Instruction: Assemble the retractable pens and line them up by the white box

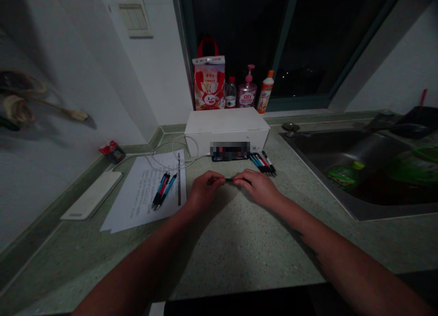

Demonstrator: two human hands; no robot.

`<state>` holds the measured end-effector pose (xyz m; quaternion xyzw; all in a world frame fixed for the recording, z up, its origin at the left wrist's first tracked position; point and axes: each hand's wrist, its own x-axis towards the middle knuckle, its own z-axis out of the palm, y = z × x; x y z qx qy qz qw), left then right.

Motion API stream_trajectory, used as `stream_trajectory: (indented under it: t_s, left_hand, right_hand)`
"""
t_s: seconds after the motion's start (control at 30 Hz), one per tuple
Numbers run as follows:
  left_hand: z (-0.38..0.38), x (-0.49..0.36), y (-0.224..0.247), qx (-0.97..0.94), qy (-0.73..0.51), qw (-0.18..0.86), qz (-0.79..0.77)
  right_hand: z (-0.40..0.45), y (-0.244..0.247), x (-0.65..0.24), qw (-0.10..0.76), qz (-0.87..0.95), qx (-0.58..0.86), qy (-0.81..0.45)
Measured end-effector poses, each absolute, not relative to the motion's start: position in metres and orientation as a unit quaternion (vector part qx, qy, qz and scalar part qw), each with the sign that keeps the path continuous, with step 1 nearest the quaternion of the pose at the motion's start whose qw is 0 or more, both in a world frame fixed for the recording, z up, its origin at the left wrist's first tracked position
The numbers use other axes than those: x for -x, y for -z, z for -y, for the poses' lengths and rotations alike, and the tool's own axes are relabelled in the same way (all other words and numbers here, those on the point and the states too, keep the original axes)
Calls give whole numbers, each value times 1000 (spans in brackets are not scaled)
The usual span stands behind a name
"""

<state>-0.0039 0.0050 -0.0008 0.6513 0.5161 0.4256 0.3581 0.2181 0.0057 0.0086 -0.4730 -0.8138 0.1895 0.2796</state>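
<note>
Fumble risk at the centre of the frame

Pinching a slim black-and-red pen [229, 179], or maybe just part of one, right at the middle of the frame. Holding the black end with the left hand [205, 188] and the red end with the right hand [259, 183]. Gripping with thumb and fingertips on both sides, so not clenching, but hiding most of both ends. Not telling from here whether touching the counter [226, 252] or hovering just above.

Going wrong how? Probably by pulling or twisting too hard on such a tiny hold, then losing one end and sending it skidding. Possibly dropping some small bit too, if coming apart with a jerk. Also risking a bump into the row of pens [263, 164] or the phone [231, 154], both just above the hands in the frame, if letting the right hand fly outward.

Maybe courting a mix-up as well with the pens on the sheets [133, 188] at left of centre, especially working in such dim light. Worrying less about the sink [321, 177] at the right of the frame, being well apart from it.
</note>
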Motion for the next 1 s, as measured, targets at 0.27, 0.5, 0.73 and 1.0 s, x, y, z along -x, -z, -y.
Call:
stream_trajectory:
  t_s: [0.27,0.5,0.73,1.0]
  left_hand:
    - [-1,7,-2,-716,-429,254,-488]
    - [-2,4,-1,-676,-453,278,-511]
    - [18,-14,6,-740,-314,412,-430]
    - [26,-19,6,-763,-315,386,-412]
  right_hand:
    - [-10,-3,-219,306,761,461,-338]
    - [-24,-7,-233,486,615,491,-380]
    - [-22,-9,-222,568,519,436,-467]
    - [-17,-7,-214,566,520,427,-476]
